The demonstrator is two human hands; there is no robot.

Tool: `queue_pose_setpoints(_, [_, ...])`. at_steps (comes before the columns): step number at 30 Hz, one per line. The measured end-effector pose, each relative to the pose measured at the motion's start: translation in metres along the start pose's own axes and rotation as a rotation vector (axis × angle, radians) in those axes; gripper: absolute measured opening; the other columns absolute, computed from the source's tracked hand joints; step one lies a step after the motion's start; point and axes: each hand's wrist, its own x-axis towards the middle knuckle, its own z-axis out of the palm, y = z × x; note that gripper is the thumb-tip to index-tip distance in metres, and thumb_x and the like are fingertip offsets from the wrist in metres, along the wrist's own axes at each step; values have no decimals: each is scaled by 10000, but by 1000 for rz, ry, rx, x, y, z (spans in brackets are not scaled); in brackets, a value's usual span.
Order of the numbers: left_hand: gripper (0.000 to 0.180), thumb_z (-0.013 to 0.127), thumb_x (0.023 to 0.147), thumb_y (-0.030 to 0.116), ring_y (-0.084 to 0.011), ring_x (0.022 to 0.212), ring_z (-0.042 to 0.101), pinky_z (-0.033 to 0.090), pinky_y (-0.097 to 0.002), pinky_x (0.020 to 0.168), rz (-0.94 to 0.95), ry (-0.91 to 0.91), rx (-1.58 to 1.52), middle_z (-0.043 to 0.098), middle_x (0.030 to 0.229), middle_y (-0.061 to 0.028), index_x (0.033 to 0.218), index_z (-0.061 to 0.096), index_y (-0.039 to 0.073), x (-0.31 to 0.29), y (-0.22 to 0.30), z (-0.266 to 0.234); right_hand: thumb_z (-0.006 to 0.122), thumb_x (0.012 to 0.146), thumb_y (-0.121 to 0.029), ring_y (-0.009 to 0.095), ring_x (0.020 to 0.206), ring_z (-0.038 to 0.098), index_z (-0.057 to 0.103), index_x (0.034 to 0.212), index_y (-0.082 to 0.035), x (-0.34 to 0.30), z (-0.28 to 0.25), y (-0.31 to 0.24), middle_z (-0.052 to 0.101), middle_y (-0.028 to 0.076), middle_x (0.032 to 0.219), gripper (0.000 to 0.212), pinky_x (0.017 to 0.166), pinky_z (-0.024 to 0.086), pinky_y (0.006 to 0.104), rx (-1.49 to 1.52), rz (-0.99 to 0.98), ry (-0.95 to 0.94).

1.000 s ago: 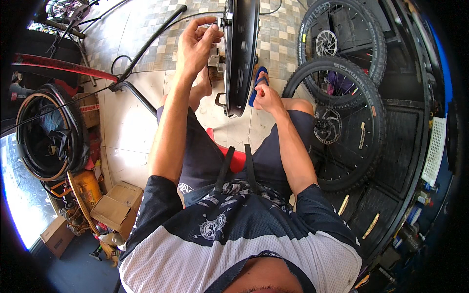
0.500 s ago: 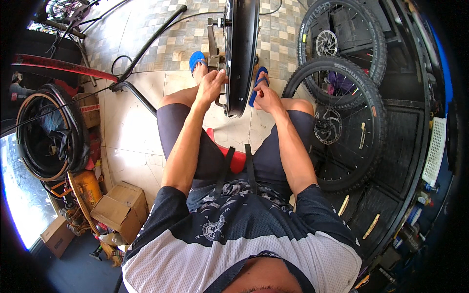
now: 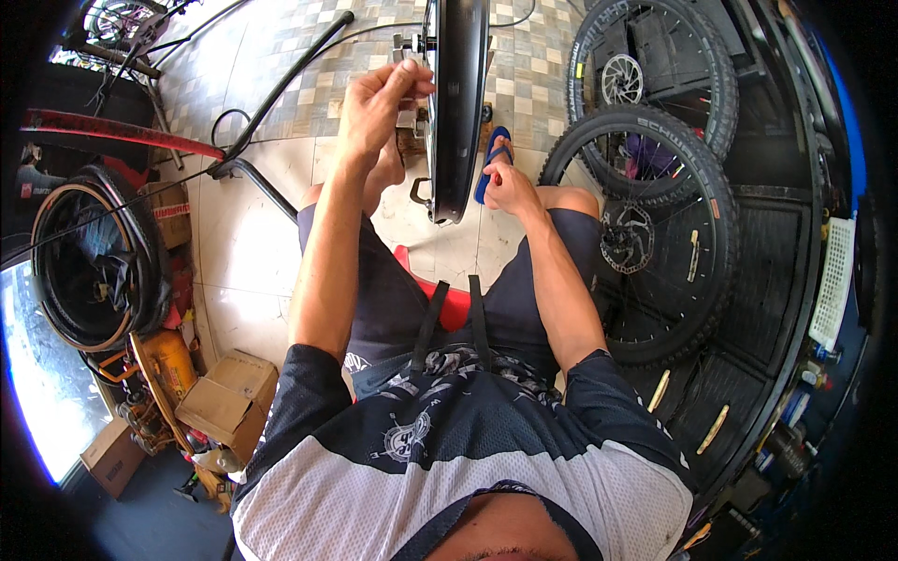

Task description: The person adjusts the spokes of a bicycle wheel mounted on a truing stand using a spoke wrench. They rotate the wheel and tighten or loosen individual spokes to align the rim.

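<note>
Pinching at hub side of upright wheel (image 3: 458,103): left hand (image 3: 379,98), fingers (image 3: 412,79) closed together on small part, too small to identify. Wheel stands edge-on between knees, over tiled floor (image 3: 243,215). Likely heavy, stiff; rubber tyre grippy, best held at rim. Right hand (image 3: 510,187) low beside tyre, fingers curled, grip hidden.
</note>
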Motion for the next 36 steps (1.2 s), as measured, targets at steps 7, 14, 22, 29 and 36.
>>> queue_pose_setpoints(7, [336, 635, 1002, 353, -125, 838, 647, 498, -299, 734, -123, 165, -6, 733, 953, -43, 1125, 705, 48, 8, -106, -10, 630, 803, -189, 353, 990, 677, 680, 1111, -37, -1, -3, -4, 717, 192, 1030, 346, 874, 517, 427, 2, -6, -22])
queue_pose_setpoints(14, [514, 530, 1032, 485, -103, 687, 505, 415, -267, 649, -74, 47, 255, 565, 712, 0, 795, 656, 46, -30, -153, -4, 615, 818, -170, 360, 993, 677, 681, 1143, -38, -3, -6, -8, 714, 208, 1049, 357, 877, 515, 426, 8, 33, -55])
queue_pose_setpoints(22, [444, 549, 1045, 422, -78, 650, 499, 426, -256, 596, -143, -75, 154, 563, 726, 22, 861, 651, 30, -22, -84, 4, 618, 822, -176, 356, 966, 683, 673, 1141, -27, -4, -5, -7, 718, 204, 1022, 357, 845, 524, 430, -4, -3, -36])
queue_pose_setpoints(29, [334, 580, 1044, 361, -80, 763, 596, 474, -235, 717, 63, -45, 67, 660, 809, -11, 1021, 663, 38, -4, -11, 11, 634, 819, -188, 336, 945, 687, 670, 1143, -23, -4, -4, -6, 719, 184, 993, 365, 826, 523, 421, 1, -7, -49])
queue_pose_setpoints(36, [311, 587, 1036, 343, -126, 891, 675, 514, -285, 769, 3, 172, -12, 737, 976, -80, 1152, 634, 59, 20, -50, -4, 637, 823, -185, 333, 959, 687, 672, 1142, -22, -5, -5, -5, 722, 177, 1009, 361, 835, 525, 419, -12, 47, -78])
